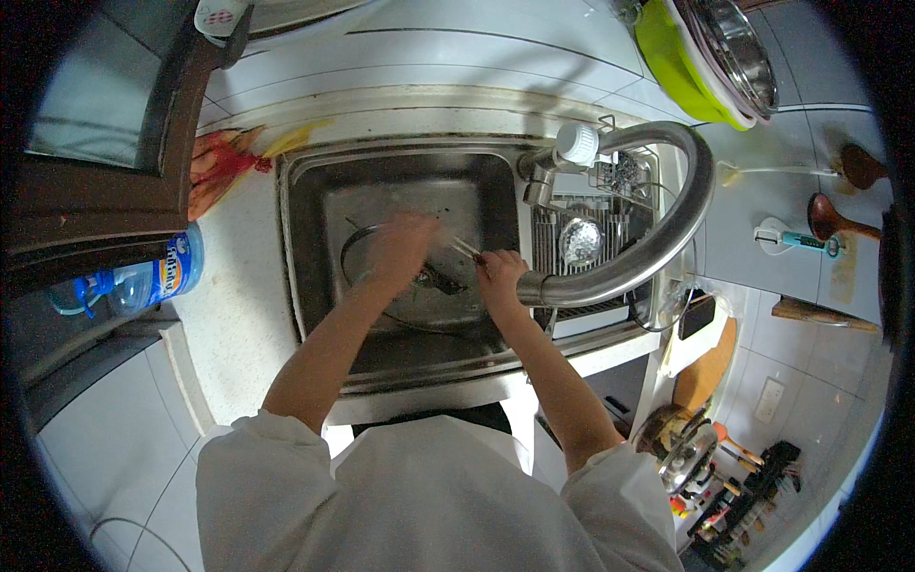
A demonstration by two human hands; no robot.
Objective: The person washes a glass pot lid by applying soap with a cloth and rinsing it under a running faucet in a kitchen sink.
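Note:
My right hand (503, 275) grips thin light sticks (466, 247), perhaps chopsticks, over the right side of a stainless steel sink (314, 336). Motion blurs my left hand (404, 247), which is over the sink's middle, left of the sticks. Whether its fingers hold anything is not clear. Below both hands, a round vessel with a thin dark rim (344, 259) sits in the basin, partly covered by my left hand and forearm. A dark object (443, 281) lies between the hands, its kind unclear.
A thick curved metal faucet hose (686, 214) arches right of the sink, beside a dish rack (547, 236) with a metal ladle (580, 242). On the left stand a plastic bottle (187, 261) and a red plastic bag (229, 161). A dark-framed cabinet door (171, 136) juts in above them.

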